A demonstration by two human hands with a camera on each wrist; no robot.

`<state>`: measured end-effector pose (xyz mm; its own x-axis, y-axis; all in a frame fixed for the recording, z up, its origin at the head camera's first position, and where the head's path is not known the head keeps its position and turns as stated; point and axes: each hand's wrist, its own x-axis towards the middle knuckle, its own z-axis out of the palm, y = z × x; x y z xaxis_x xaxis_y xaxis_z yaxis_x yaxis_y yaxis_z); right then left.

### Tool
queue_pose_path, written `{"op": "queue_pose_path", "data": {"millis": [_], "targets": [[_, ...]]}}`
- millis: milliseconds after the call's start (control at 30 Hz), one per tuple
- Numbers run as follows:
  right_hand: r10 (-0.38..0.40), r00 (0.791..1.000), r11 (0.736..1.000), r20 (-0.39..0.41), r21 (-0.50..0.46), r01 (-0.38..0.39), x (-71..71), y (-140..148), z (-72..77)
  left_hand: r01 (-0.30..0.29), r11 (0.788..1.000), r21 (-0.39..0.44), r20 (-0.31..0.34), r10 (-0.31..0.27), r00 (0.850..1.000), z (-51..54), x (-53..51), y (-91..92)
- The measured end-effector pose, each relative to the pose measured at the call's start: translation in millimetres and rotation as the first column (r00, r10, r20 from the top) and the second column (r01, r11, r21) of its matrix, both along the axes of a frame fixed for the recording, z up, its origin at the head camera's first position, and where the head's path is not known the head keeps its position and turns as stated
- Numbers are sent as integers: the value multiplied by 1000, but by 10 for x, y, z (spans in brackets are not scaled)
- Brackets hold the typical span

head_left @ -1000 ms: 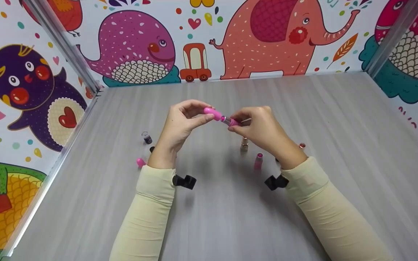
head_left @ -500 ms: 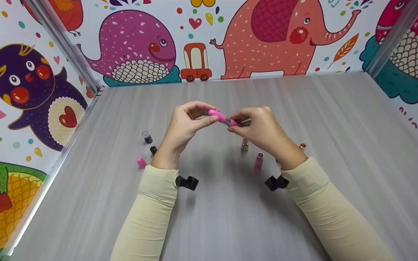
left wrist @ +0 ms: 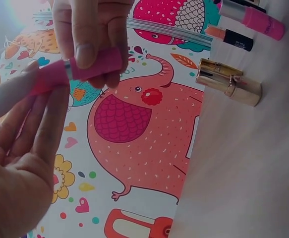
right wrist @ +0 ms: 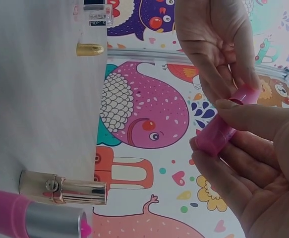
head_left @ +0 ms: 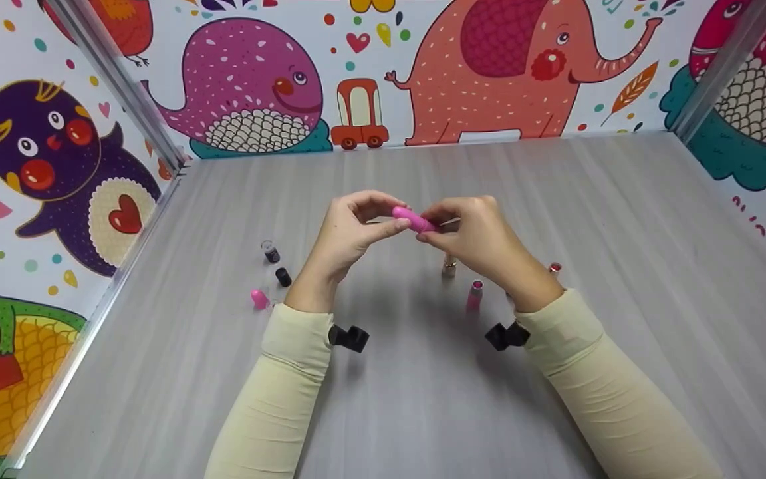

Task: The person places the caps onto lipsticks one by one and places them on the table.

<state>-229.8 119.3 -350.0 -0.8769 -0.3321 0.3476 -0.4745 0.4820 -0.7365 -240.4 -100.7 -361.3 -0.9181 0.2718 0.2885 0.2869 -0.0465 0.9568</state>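
Note:
Over the middle of the table, my left hand [head_left: 350, 233] pinches a pink lipstick cap [head_left: 406, 214] between thumb and fingers. The pink lipstick tube [right wrist: 214, 138] is gripped by the thumb and fingers of my right hand [head_left: 479, 229]. Cap and tube meet end to end, held at a tilt in the air. Only a thin silver band shows between the two in the left wrist view, and in the head view none is visible. Inside the cap the lipstick itself is hidden.
Left of my hands lie a clear cap [head_left: 270, 251], a black cap [head_left: 282, 277] and another pink cap [head_left: 259, 299]. To the right stand a gold lipstick [head_left: 449, 267], an uncapped pink lipstick [head_left: 475, 297] and a red-tipped lipstick [head_left: 554, 268], partly behind my wrist.
My left hand has moved right, bringing the cap over the lipstick and its silver collar. The right hand stays nearly still. The black cap has come out from behind my left wrist.

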Motion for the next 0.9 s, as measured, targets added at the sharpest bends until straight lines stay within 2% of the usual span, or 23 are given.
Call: {"op": "queue_pose_path", "data": {"millis": [533, 900], "targets": [[-7, 1000, 1000, 28, 11, 6, 21, 1, 24, -17, 998, -55, -1, 17, 1000, -22, 10, 48], [9, 998, 1000, 59, -13, -8, 28, 12, 46, 0, 999, -36, 10, 0, 1000, -32, 6, 56]]}}
